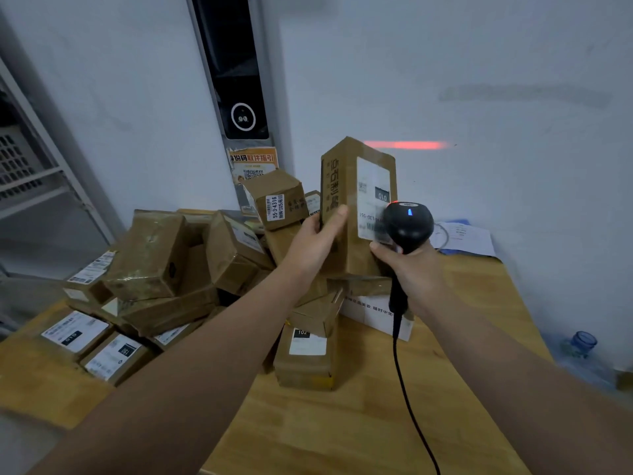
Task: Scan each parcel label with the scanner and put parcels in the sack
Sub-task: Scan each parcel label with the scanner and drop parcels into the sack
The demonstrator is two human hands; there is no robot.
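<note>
While left hand [318, 241] grips parcel [352, 159] (upright) — right hand [411, 269] holds scanner [407, 222].

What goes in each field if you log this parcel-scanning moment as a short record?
Left hand: grips tall brown cardboard parcel, upright, white label facing the camera
Right hand: grips black corded handheld scanner, close to the label
Red scan line: on the white wall, above the label
Wooden table: pile of brown cardboard parcels
Sack: not in view

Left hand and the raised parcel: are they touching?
Touching. The head view shows the left hand gripping the raised parcel by its left edge, thumb lying across the cardboard.
</note>
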